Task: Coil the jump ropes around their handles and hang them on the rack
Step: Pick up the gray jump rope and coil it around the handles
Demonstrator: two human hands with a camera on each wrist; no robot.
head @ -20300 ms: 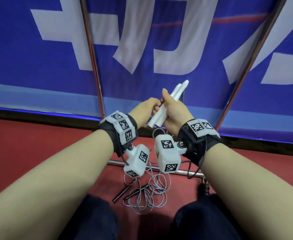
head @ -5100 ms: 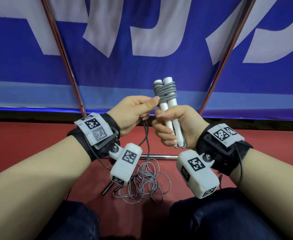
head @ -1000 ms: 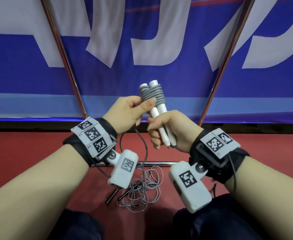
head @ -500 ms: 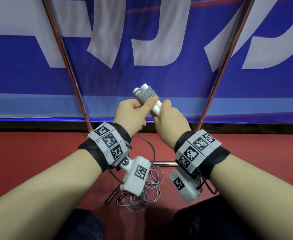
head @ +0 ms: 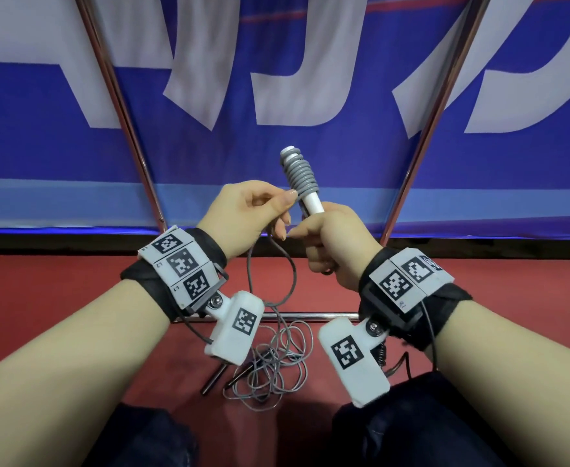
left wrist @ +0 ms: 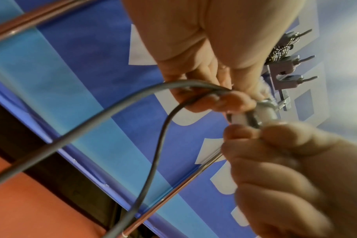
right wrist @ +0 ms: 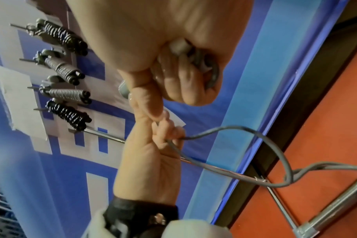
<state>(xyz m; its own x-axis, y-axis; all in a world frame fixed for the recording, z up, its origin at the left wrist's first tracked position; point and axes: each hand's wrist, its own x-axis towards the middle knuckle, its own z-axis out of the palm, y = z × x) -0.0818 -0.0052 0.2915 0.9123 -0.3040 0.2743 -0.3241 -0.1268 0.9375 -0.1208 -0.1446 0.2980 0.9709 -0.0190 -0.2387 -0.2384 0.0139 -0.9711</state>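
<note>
My right hand [head: 327, 242] grips the lower ends of the white handles [head: 312, 203], held upright and tilted left. Grey rope coils [head: 299, 175] wrap their upper part. My left hand [head: 260, 210] pinches the free grey rope [head: 288, 264] just beside the coils. In the left wrist view the rope [left wrist: 132, 99] loops out from my left fingers [left wrist: 220, 101]. In the right wrist view my right fingers [right wrist: 185, 80] curl round the handle ends, and the rope [right wrist: 265, 145] loops from my left hand [right wrist: 153, 153].
Loose grey rope [head: 276, 365] and dark handles [head: 216, 379] lie on the red floor between my knees. Chrome rack legs [head: 118, 106] rise before a blue banner. Several coiled ropes [right wrist: 67, 93] hang on rack hooks [left wrist: 291, 64] above.
The handles have tipped back upright and lifted clear of my hands. My left hand has slid off the coils and now pinches the rope beside them. More turns show than five seconds ago.
</note>
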